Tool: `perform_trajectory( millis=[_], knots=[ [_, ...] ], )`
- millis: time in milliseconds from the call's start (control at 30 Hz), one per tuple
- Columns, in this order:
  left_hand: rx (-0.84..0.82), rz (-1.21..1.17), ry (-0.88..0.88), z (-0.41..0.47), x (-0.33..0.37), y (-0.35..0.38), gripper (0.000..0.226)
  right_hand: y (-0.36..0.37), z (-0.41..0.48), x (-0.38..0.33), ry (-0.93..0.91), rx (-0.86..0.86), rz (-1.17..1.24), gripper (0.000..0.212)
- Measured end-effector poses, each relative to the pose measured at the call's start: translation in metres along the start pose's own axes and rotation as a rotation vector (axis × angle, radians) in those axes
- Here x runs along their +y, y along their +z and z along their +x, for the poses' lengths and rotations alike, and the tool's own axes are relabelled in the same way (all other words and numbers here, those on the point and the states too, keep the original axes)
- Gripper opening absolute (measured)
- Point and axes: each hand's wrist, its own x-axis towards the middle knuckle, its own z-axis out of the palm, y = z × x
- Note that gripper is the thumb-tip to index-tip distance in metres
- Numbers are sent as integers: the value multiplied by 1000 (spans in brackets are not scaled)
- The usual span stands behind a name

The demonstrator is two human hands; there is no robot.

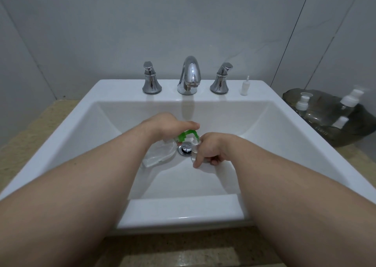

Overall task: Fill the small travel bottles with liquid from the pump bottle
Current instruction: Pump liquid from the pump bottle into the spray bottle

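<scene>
Left hand (162, 124): fingers laid over the green pump head (186, 134), thumb apparently beneath it, clamped on the top of the pump bottle (160, 153).
Pump bottle: clear, tilted low in the sink (284, 136), just left of the drain (185, 149), nozzle aimed right.
Right hand (213, 146): fingers curled round a small bottle (195, 144), holding its open mouth up under the nozzle.
Small bottle: clear, above the basin floor just right of the drain; fill level too hard to read.
Cap (246, 86): a white spray top standing on the sink ledge, probably this bottle's.
Step in hand: pumping liquid into this one bottle.
Other bottles (350, 102): white-capped, lying in a dark tray (356, 132) to the right; full or empty, cannot tell.
Left to do: likely finishing this fill, capping it, then any others that need filling.
</scene>
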Motion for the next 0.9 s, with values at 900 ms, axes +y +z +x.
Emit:
perform_trajectory(
  millis=[900],
  knots=[
    [9,26,11,-8,5,-1,75,0,1,0,-11,-17,6,46]
  ],
)
